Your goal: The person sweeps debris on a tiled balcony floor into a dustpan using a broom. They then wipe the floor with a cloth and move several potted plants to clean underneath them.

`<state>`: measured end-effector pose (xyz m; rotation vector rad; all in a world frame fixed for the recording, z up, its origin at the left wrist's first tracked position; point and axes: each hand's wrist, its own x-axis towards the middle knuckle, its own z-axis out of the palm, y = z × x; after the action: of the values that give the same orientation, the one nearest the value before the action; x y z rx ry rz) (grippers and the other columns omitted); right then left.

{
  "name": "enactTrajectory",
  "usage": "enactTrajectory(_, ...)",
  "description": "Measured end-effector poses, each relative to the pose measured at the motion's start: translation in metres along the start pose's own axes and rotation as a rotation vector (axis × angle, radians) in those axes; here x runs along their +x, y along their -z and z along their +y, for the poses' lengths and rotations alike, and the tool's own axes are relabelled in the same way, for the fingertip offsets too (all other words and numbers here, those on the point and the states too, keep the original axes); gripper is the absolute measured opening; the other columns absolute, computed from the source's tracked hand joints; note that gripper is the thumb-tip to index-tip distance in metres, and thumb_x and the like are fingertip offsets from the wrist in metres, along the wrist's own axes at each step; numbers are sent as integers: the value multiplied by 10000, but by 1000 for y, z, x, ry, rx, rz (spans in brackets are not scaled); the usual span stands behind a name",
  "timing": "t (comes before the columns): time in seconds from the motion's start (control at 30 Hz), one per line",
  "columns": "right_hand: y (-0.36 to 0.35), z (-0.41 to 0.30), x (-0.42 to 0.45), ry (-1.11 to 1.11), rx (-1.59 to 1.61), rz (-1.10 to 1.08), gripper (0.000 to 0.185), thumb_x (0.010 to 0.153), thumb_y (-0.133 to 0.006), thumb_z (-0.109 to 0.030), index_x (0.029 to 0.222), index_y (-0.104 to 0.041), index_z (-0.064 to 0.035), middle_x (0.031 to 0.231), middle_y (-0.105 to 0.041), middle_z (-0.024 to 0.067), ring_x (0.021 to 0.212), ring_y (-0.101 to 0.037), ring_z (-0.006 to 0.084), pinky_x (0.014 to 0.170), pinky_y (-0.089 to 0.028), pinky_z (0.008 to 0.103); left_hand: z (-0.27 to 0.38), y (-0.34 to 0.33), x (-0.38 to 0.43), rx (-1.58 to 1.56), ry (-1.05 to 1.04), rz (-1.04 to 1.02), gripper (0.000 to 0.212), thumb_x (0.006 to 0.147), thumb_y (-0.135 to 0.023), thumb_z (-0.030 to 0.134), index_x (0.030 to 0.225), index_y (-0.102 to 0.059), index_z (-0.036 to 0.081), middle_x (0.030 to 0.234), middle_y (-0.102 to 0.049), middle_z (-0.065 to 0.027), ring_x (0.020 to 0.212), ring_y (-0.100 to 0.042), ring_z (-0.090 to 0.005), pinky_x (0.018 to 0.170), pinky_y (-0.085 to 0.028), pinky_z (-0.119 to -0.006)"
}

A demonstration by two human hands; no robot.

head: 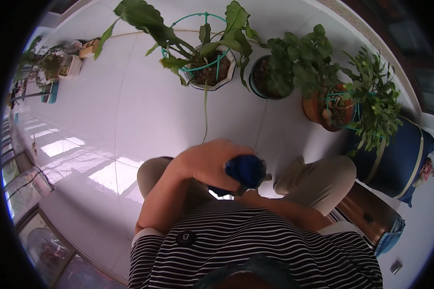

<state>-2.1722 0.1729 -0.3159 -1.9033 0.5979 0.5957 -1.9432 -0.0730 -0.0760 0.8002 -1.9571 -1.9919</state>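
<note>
My left hand is raised before my lap, its fingers wrapped around a dark blue bundle that looks like cloth. A further bit of blue shows below the palm. Close under the bundle is my right hand, mostly hidden by the left hand and the blue material. Whether the right fingers grip anything cannot be made out. Both hands are between my bent knees in beige trousers.
Ahead stand a white pot with a green hoop support, a dark pot and a terracotta pot, all planted. At right are a dark blue cushion and a brown glossy piece. Left: glazed frames.
</note>
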Motion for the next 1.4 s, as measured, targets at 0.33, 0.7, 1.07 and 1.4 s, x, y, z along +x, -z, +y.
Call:
enactTrajectory(0.33, 33, -16, -4, -12, -250, -46, 272, 808, -440, -315, 998, -614, -230, 954, -620, 71, 828, -601, 285, 673, -467, 404, 10, 0, -69, -909, -545, 1054, 369, 748, -497, 167, 1082, -517, 13, 1011, -585, -105, 931, -566, -250, 841, -451, -368)
enactTrajectory(0.7, 115, -90, -58, -238, -223, 380, 420, 785, -562, -426, 847, -650, -21, 852, -619, 179, 825, -583, 332, 722, -459, 411, -38, 1, -146, -1258, -857, 1163, 418, 727, -399, 288, 1038, -570, 68, 997, -596, -113, 880, -573, -265, 805, -475, -408)
enactTrajectory(1.07, 212, -105, -11, -302, 321, 365, 394, 811, -532, -353, 657, -590, 5, 623, -590, 111, 577, -581, 194, 528, -462, 330, -32, -5, -179, -1171, -851, 1019, 410, 741, -452, 293, 1062, -539, 54, 1029, -579, -125, 923, -563, -281, 812, -469, -403)
enactTrajectory(1.4, 322, 26, 115, -399, 1516, 726, 289, 810, -548, -283, 840, -521, 3, 771, -588, 129, 647, -577, 227, 554, -468, 351, -8, 0, -101, -764, -79, 599, 208, 707, -631, 150, 844, -635, -6, 782, -629, -65, 707, -589, -149, 648, -490, -294)
